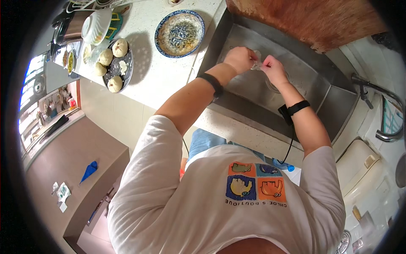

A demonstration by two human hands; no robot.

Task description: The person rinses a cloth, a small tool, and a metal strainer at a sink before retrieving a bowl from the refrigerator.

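Observation:
Over the stainless steel sink point(304, 108), my left hand point(239, 59) pinches a small, crumpled, translucent film-like piece point(256, 61). From the other side, my right hand point(274, 70) grips the same piece with its fingertips. The fingers hide part of it, and whether it is thin plastic I cannot tell for sure. Both hands are close together above the drain point(273, 85). Left of the sink, a blue-and-white patterned dish point(179, 33) with yellowish residue stands on the speckled white counter point(152, 92).
A dark plate point(122, 73) carries several pale round buns point(114, 84). Beside it, a white ribbed bowl point(97, 26) leans at a tilt near a metallic appliance point(75, 26). A brown wooden board point(317, 19) overhangs the sink's far side. A curved chrome faucet point(388, 92) is at right.

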